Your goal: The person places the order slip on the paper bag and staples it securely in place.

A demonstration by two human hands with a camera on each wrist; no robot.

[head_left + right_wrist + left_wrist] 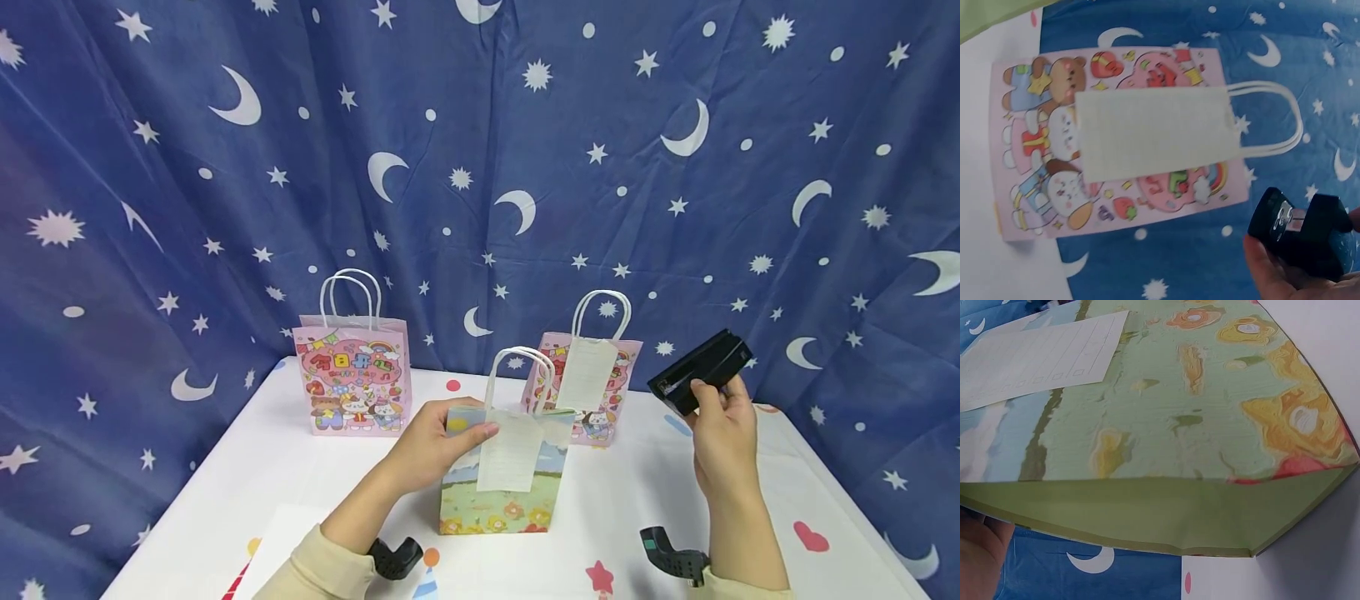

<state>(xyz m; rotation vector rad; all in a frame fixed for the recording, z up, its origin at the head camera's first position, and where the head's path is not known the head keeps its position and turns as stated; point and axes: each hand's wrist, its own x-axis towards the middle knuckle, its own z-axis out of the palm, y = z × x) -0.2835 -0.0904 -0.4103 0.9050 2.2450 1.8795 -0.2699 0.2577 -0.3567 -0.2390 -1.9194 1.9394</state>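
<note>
Three paper gift bags stand on one white patterned tablecloth: one floral gift bag and two pink ones. The floral gift bag is nearest the person, near the middle of the table, with two white handles rising from its top. One lined paper slip hangs on its front, just below the handles.

The left hand pinches this bag's upper left edge, its thumb across the front and reaching the slip, its fingers behind.

The right hand is curled round one black stapler, raised to the right of the bags and touching none of them.

Of the two pink bags, the left pink bag shows two white handles and three cartoon animals. The right pink bag is partly hidden behind the floral one and bears a second slip on its front.

Two black wrist devices, one on the left wrist and one on the right, are visible. One blue curtain with white moons and stars hangs behind.
</note>
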